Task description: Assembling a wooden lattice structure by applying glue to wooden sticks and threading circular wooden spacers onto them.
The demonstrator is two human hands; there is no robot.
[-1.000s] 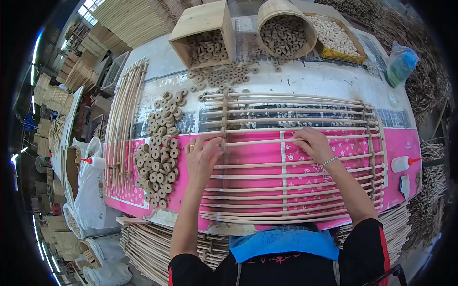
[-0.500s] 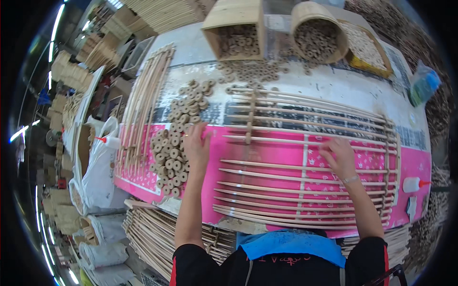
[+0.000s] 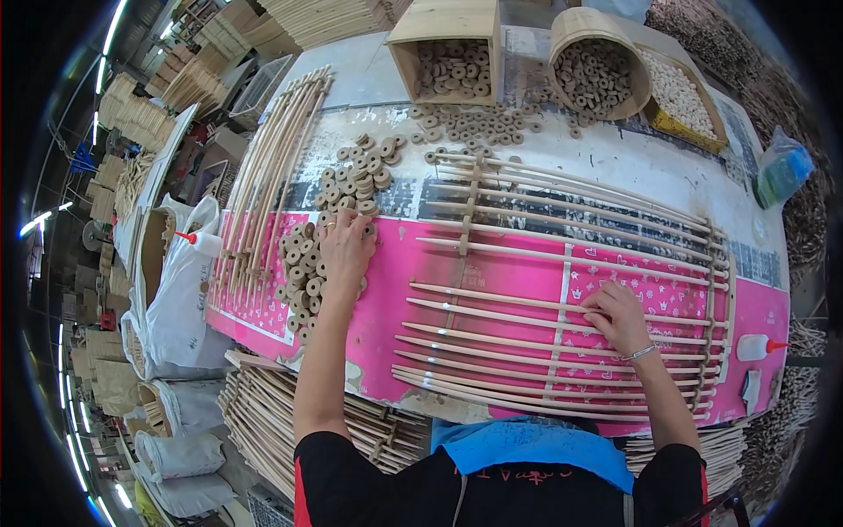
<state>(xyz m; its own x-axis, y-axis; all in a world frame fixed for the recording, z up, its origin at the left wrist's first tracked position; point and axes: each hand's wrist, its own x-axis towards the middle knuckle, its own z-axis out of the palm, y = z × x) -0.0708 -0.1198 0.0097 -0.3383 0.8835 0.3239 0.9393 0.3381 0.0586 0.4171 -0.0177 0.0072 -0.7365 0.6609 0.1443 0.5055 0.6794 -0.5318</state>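
Observation:
My left hand [image 3: 346,249] reaches down onto a pile of small round wooden rings [image 3: 309,274], its fingers bent among them; what lies under the fingertips is hidden. To the right lies a rack of thin pale wooden rods, threaded at the right through a crosswise strip of wooden pieces [image 3: 709,329]. My right hand [image 3: 620,318] pinches one wooden rod [image 3: 500,297] of this rack between thumb and fingers. Across the upper rods, near their left ends, runs a second strip [image 3: 467,206]. The lower rods' left ends are loose, beyond a gap below that strip.
Behind stand a square wooden box [image 3: 443,19] and a round wooden tub [image 3: 562,39], both with rings, beside a yellow tray [image 3: 689,132] of pale pieces. Bundled rods [image 3: 268,167] lie at left. Red-tipped white bottles [image 3: 752,347] and a bagged bottle [image 3: 781,174] sit at the edges.
My left hand has shifted left onto the ring pile, its fingers curling down. My right hand has come slightly nearer and closed on a rod. The whole view has shifted a little.

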